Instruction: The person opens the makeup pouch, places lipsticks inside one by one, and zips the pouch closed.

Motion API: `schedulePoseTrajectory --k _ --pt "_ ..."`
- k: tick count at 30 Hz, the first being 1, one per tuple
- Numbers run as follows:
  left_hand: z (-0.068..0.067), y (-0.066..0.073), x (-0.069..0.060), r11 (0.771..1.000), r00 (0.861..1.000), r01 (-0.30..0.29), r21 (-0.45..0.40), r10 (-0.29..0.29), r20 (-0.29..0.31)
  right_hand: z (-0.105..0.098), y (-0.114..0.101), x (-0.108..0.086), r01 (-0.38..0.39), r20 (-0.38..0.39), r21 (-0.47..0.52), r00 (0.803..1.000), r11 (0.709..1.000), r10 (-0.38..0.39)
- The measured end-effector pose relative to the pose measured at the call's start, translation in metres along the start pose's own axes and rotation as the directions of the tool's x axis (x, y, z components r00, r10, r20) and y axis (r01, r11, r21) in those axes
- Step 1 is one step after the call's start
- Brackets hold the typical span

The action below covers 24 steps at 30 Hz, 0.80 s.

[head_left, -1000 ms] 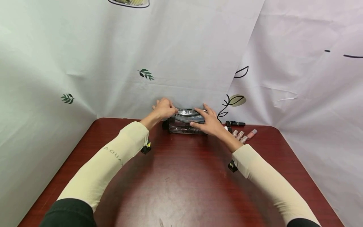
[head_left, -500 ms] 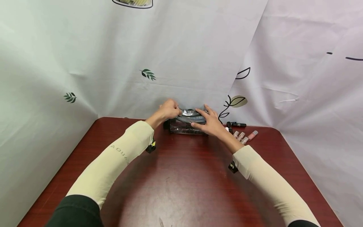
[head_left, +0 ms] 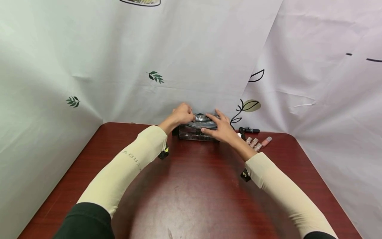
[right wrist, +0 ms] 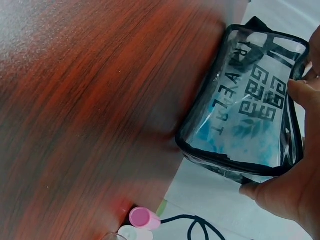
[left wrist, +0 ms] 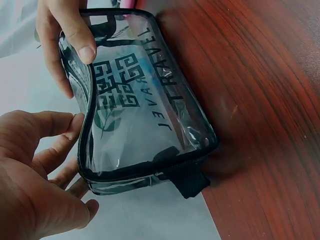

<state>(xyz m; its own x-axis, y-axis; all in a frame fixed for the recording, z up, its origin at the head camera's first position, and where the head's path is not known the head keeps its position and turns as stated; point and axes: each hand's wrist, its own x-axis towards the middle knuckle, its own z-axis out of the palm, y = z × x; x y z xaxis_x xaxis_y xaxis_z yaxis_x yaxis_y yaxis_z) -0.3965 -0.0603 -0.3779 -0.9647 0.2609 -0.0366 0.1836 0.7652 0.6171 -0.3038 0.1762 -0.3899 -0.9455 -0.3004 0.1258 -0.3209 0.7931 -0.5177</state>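
A clear toiletry bag (head_left: 197, 135) with black trim and a zipped, curved top stands at the back of the table. Dark lettering marks its front panel (left wrist: 135, 135), and something bluish shows through the clear plastic. My left hand (head_left: 182, 113) is at the top edge, left of the middle, its thumb and a finger pinching at the zipper; the pull is hidden. On the right end, my right hand (head_left: 222, 129) holds the bag, thumb in front and other fingers spread over the top and behind.
To the right lie several small pink-toned tubes (head_left: 254, 142) and dark pen-like cosmetics (head_left: 252, 130). A pink cap (right wrist: 143, 218) shows close by in the right wrist view. White cloth (head_left: 194, 66) hangs behind the reddish-brown table (head_left: 191, 186).
My left hand has slid rightward along the bag's top edge, towards the right hand. My right hand keeps its hold, and the bag stays in place.
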Motion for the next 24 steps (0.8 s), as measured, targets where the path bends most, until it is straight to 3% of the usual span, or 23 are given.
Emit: schedulePoseTrajectory --k 13,19,24 --pt "0.018 0.016 0.005 0.999 0.998 -0.047 -0.004 0.047 0.047 0.001 0.000 0.001 -0.007 0.005 -0.003 1.000 1.000 0.007" --pt "0.027 0.019 0.007 0.999 0.998 -0.049 0.003 0.049 0.045 0.002 -0.001 0.002 -0.018 0.010 -0.009 1.000 1.000 0.018" --pt "0.026 0.023 0.003 0.999 0.999 -0.038 0.030 0.037 0.027 0.001 0.001 0.003 -0.025 0.005 -0.016 1.000 1.000 0.025"
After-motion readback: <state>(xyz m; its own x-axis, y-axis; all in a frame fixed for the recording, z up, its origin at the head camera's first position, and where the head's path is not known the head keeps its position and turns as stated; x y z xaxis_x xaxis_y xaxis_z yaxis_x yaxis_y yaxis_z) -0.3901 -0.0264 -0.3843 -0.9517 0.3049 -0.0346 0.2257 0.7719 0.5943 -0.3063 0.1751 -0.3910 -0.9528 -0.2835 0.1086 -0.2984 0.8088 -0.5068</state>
